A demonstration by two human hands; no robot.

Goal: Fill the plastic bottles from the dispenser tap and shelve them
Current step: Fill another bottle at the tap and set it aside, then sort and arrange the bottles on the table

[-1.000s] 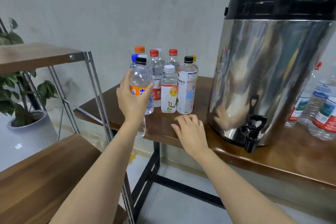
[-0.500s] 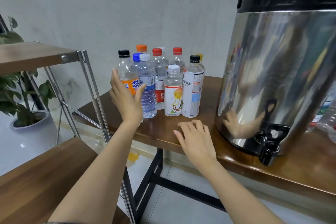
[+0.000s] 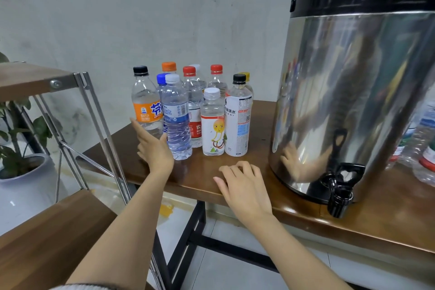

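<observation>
Ten capped bottles (image 3: 213, 125) stand left of one steel dispenser (image 3: 353, 101).

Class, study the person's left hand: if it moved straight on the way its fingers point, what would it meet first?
Most likely the orange-labelled bottle with the black cap: the left hand is open just before its base, pointing at it. Depth is unclear; they may already touch.

— How does the left hand (image 3: 153, 148) lie?
— Reached forward, open and empty, fingers straight, thumb spread to the side.
— And the right hand (image 3: 244, 186)?
— Nearer the body, palm down, fingers loosely bent, gripping nothing.
</observation>
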